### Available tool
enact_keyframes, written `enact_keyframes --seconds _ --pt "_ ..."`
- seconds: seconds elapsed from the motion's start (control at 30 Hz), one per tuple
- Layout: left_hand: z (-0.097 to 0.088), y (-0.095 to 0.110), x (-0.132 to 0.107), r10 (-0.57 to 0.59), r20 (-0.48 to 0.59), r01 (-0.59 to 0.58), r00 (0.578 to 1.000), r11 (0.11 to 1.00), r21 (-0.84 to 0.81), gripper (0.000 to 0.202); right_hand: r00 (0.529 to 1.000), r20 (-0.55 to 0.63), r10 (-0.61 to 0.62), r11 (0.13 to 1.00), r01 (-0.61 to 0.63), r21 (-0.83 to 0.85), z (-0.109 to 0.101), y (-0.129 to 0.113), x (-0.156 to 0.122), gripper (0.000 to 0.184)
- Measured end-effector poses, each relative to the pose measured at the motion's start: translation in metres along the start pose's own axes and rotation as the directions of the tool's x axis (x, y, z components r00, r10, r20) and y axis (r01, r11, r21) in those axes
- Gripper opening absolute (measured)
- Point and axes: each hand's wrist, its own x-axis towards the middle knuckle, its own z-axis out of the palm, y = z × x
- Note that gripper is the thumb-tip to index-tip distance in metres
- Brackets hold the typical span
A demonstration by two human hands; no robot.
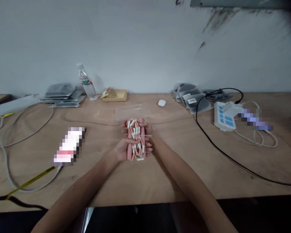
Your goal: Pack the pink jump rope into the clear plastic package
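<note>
Both of my hands meet at the middle of the wooden table [160, 181] around a bundle of pink sticks with white tips [135, 139]. My left hand [121, 149] cups the bundle from below and from the left, palm up. My right hand [147, 137] closes on it from the right, with fingers wrapped over the sticks. One white-tipped piece pokes out at the bundle's near end. A clear plastic bag [131, 111] lies flat on the table just beyond the hands.
A water bottle [86, 82] and a small open box [115, 95] stand by the wall. Grey pouches [60, 95] are stacked at the back left, more pouches [194, 98] at the back right. A white earbud case [161, 103], a power strip [224, 116] and cables [232, 158] lie around.
</note>
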Motion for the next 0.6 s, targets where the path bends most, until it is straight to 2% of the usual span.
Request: enact_keyframes --seconds 0.1,0.27,0.33,0.47,0.6 --pt "-0.003 0.000 -0.001 0.001 0.023 -0.001 1.000 1.000 -0.001 0.029 1.000 -0.017 0.000 1.000 -0.001 -0.018 0.003 0.003 -0.004 0.036" --pt "-0.006 0.000 0.000 -0.007 0.049 0.008 0.999 1.000 -0.003 0.030 0.998 -0.056 -0.008 0.999 0.006 -0.042 0.006 0.006 -0.011 0.036" --pt "-0.005 0.000 0.000 -0.001 0.042 0.002 0.999 1.000 -0.012 0.031 0.998 -0.068 -0.013 0.999 0.010 -0.048 0.007 0.005 -0.011 0.041" --pt "-0.004 0.000 0.001 0.018 0.024 -0.017 1.000 1.000 -0.018 0.033 0.996 -0.087 -0.032 0.998 0.027 -0.063 0.007 0.001 -0.005 0.065" --pt "-0.004 0.000 0.001 0.029 0.000 -0.029 1.000 1.000 -0.010 0.034 0.992 -0.109 -0.056 0.994 0.046 -0.095 0.008 -0.001 -0.002 0.065"
